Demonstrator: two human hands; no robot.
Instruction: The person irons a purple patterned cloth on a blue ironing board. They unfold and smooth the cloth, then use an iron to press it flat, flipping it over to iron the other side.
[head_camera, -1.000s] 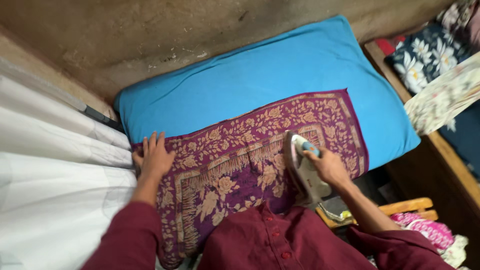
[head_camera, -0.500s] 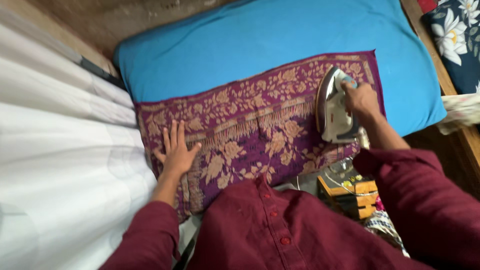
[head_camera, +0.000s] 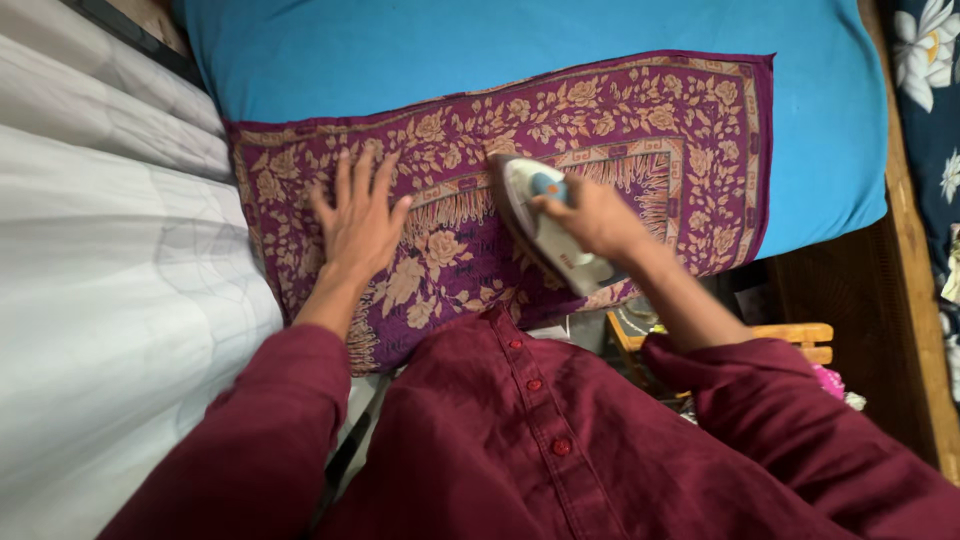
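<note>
Purple floral cloth (head_camera: 620, 130) under both hands: left hand (head_camera: 358, 222) flat, fingers spread; right hand (head_camera: 595, 215) closed round white iron (head_camera: 545, 228) handle, just beside left fingertips.

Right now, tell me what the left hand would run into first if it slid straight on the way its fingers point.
The left hand points up the purple patterned cloth. It would likely cross the cloth's gold border, then meet the blue cushion; nothing else shows in that line.

Soft, even light falls on my left hand (head_camera: 358, 218); faint shadow sits under my palm. Focus is sharp there, slightly blurred toward my sleeves.
</note>
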